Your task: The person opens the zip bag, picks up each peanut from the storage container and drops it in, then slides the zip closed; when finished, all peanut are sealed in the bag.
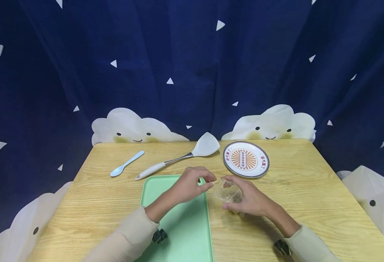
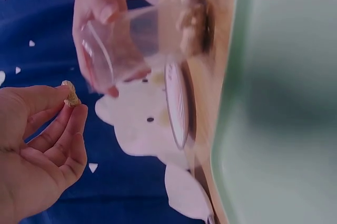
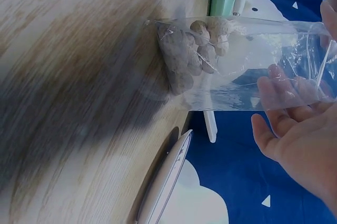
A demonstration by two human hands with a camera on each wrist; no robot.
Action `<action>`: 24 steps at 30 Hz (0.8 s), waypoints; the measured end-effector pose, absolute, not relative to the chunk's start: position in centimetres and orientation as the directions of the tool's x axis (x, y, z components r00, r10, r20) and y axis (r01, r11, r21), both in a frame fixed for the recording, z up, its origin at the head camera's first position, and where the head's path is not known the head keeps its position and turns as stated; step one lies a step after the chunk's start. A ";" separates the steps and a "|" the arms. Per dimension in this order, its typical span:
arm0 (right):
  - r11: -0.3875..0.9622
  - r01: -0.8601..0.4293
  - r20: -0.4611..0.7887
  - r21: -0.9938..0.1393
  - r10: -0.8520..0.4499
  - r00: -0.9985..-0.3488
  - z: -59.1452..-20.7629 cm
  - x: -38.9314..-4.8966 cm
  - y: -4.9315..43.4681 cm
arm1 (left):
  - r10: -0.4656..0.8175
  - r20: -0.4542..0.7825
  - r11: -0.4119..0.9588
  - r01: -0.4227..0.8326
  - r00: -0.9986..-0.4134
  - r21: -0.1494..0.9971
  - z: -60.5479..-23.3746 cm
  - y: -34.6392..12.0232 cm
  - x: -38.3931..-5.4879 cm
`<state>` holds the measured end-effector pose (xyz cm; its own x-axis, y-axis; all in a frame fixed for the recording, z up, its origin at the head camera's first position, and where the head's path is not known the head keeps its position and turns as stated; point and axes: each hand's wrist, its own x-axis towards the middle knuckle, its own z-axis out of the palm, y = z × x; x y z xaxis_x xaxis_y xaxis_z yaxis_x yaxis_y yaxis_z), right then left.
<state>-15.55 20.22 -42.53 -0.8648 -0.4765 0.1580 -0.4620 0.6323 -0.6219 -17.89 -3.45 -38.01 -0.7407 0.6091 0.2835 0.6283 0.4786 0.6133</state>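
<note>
My left hand [image 1: 189, 185] pinches a single peanut [image 2: 70, 95] between thumb and fingertips, over the right edge of the green tray [image 1: 178, 233]. Just to its right, my right hand [image 1: 250, 196] holds a clear plastic bag [image 3: 239, 71] around its upper part, thumb on one side and fingers on the other. The bag stands upright with its mouth open. Several unshelled peanuts [image 3: 208, 58] lie at its bottom, on the wooden table side in the right wrist view. The peanut in my left hand is outside the bag, close to its rim.
A white spatula [image 1: 206, 145] with a pale handle lies behind the tray. To its left is a light blue spoon [image 1: 126, 163]. A round printed plate [image 1: 244, 173] sits behind the bag, and a dark blue curtain [image 1: 192, 54] hangs behind the wooden table [image 1: 293, 189].
</note>
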 end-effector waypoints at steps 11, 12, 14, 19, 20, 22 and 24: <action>0.612 -0.498 0.195 -0.614 -0.494 -0.847 -42.6 -15.6 20.2 | 0.676 0.249 0.438 0.650 -0.693 0.621 -38.1 -1.5 -17.6; 0.610 -0.500 0.197 -0.615 -0.495 -0.846 -42.6 -15.6 20.2 | 0.672 0.244 0.440 0.642 -0.699 0.627 -38.1 -1.6 -17.6; 0.606 -0.501 0.199 -0.618 -0.496 -0.845 -42.6 -15.5 20.2 | 0.664 0.242 0.450 0.636 -0.708 0.627 -38.1 -1.8 -17.6; 0.614 -0.491 0.188 -0.618 -0.491 -0.851 -42.5 -15.5 20.2 | 0.638 0.278 0.452 0.641 -0.718 0.620 -38.2 -2.4 -18.0; 0.618 -0.487 0.182 -0.618 -0.490 -0.853 -42.5 -15.5 20.2 | 0.632 0.288 0.453 0.644 -0.720 0.617 -38.3 -2.5 -18.2; 0.622 -0.482 0.173 -0.616 -0.491 -0.854 -42.6 -15.5 20.2 | 0.621 0.308 0.458 0.652 -0.721 0.604 -38.5 -2.6 -18.7; 0.625 -0.479 0.169 -0.616 -0.490 -0.855 -42.6 -15.5 20.1 | 0.613 0.320 0.464 0.657 -0.722 0.595 -38.8 -2.8 -19.1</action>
